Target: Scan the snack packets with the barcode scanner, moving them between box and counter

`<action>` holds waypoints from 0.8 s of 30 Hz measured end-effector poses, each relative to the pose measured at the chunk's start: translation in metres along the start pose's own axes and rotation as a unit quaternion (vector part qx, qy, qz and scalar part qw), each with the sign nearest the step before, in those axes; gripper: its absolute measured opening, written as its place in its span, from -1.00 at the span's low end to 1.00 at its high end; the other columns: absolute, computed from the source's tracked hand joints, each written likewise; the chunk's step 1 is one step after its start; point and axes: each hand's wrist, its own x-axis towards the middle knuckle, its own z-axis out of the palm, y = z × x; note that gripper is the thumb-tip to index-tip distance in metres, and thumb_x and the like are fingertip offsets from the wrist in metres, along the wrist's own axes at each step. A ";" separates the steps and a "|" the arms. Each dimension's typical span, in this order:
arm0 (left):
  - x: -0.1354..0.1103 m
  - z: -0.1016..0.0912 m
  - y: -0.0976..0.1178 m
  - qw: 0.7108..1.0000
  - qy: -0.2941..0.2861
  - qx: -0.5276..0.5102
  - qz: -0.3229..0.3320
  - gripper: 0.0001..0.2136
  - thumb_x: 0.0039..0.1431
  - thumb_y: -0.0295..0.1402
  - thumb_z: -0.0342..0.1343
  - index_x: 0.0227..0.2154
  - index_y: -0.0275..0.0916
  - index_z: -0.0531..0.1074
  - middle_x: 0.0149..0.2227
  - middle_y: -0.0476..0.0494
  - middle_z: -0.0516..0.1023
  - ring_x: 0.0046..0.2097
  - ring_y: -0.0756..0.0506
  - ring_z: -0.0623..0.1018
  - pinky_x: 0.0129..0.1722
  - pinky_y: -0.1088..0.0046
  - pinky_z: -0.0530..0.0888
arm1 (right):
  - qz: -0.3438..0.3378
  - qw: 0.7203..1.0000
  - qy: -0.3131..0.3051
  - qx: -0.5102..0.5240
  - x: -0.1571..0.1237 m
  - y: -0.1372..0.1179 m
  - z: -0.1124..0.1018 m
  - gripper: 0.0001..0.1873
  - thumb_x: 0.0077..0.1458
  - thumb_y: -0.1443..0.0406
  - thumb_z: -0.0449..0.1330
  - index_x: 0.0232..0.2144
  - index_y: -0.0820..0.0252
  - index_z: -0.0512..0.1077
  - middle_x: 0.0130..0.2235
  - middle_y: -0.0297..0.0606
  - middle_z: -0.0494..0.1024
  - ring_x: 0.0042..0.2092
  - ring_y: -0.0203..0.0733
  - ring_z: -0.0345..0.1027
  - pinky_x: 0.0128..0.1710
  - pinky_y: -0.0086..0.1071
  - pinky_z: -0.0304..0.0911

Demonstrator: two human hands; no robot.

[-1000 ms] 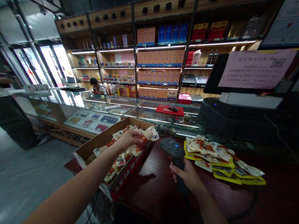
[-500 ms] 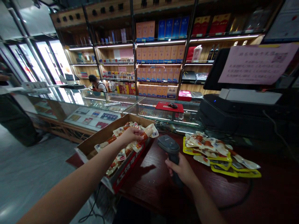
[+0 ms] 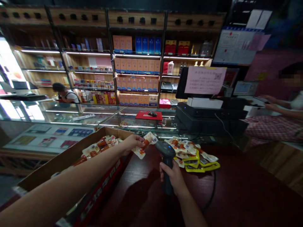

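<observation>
My left hand [image 3: 134, 142] grips a clear vacuum-packed snack pack [image 3: 146, 142] with reddish-brown food inside, perhaps a chicken leg. It is held just past the right edge of an open cardboard box [image 3: 35, 171], which contains several similar packs [image 3: 94, 148]. Wrapped round its handle, my right hand [image 3: 174, 176] holds a black barcode scanner [image 3: 167, 151] upright. The scanner's head is close to the right end of the held pack. Behind and right of the scanner lies a pile of clear and yellow-edged snack packs [image 3: 189, 151].
A dark red wooden counter [image 3: 236, 186] lies under the packs. Beyond are a glass display counter [image 3: 113, 116], a mouse [image 3: 152, 113] on a red mat, and a monitor [image 3: 182, 85] with a pink notice. One person [image 3: 68, 96] is at back left, another [image 3: 281, 110] at far right.
The view has turned right, bringing the person at far right into sight. My left hand has moved the snack pack from over the box to beside the scanner head.
</observation>
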 end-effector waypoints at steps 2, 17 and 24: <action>0.028 0.037 0.004 1.000 -0.016 -0.023 0.003 -0.73 -0.31 -0.44 0.31 -0.45 -0.36 0.43 -0.61 -0.01 0.47 -0.56 -0.01 0.47 -0.46 0.44 0.43 | -0.001 0.999 0.038 0.018 -0.004 -0.007 -0.016 -0.58 -0.23 0.03 0.32 -0.52 0.18 0.26 -0.66 -0.48 0.36 -0.70 -0.40 0.19 -0.74 -0.52 0.17; 0.138 0.203 -0.004 0.942 0.109 0.305 0.086 -0.69 -0.10 -0.28 0.24 -0.27 -0.35 0.45 -0.28 -0.21 0.56 -0.26 -0.09 0.53 -0.37 0.53 0.36 | -0.029 0.984 0.172 0.046 -0.017 -0.029 -0.121 -0.54 -0.26 0.07 0.37 -0.38 0.20 0.32 -0.65 -0.49 0.38 -0.68 -0.38 0.22 -0.73 -0.51 0.21; 0.129 0.196 -0.004 0.871 0.113 0.458 0.137 -0.61 0.03 -0.06 0.08 -0.34 -0.33 0.53 -0.26 -0.32 0.53 -0.20 -0.16 0.52 -0.23 0.43 0.37 | -0.033 0.983 0.172 0.049 -0.014 -0.027 -0.125 -0.51 -0.27 0.05 0.37 -0.35 0.20 0.33 -0.66 -0.49 0.39 -0.69 -0.36 0.21 -0.74 -0.50 0.20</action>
